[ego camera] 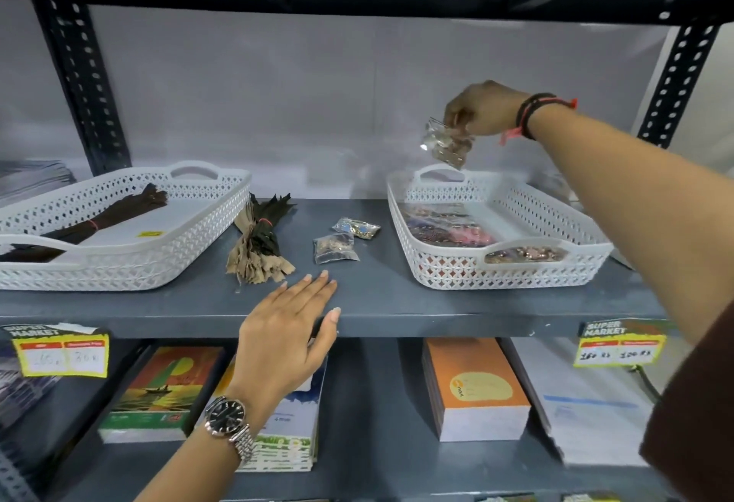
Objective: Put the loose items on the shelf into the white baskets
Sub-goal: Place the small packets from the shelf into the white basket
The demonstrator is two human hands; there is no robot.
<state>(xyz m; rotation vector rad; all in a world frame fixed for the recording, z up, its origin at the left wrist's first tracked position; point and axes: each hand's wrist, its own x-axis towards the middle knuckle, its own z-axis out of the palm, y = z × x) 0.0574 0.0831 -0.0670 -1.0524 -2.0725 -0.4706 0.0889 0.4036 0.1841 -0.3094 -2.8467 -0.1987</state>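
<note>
Two white baskets stand on the grey shelf (381, 303). The left basket (206, 231) holds a dark zipper bundle (115, 215). The right basket (405, 219) holds several small packets of trinkets. My right hand (482, 108) hangs above the right basket's far end, pinching clear packets (445, 144) by their top. My left hand (290, 331) lies flat with fingers apart on the shelf's front edge, holding nothing. Loose on the shelf between the baskets are a tan and dark zipper bundle (258, 239) and two small clear packets (335, 249), (357, 227).
Black slotted uprights (79, 80) frame the shelf, with another shelf board close overhead. On the lower shelf lie notebooks (159, 390) and an orange pad (472, 386). Yellow price tags (63, 350) hang from the front edge.
</note>
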